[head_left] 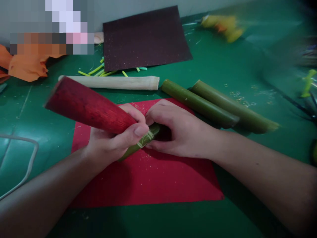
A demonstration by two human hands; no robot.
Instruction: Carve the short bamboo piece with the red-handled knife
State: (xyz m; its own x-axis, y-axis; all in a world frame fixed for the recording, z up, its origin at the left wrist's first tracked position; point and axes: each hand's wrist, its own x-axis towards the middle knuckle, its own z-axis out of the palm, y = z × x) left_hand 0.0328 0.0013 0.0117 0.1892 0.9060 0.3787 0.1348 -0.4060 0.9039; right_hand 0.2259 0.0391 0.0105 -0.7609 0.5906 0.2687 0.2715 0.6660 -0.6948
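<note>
My left hand [109, 142] is closed around a red, tapered, wood-like piece [91, 105], whose wide end points up to the left. Below that thumb runs a green bamboo piece [146, 138] with pale lines cut into its skin. It passes under my left palm, so part of it is hidden. At the bamboo's far end my right hand [173, 129] curls its fingers and thumb around it. Both hands are over a red sheet [160, 178] sprinkled with small shavings. The narrow end of the red piece is covered by my left fingers.
Behind the hands lie a pale bamboo length [123, 82] and two green bamboo lengths [200, 102]. A dark sheet [146, 39] lies farther back, beside yellow-green strips [96, 68]. Orange material [29, 66] is at left, a blurred yellow item [225, 28] at back right, on a green tabletop [247, 211].
</note>
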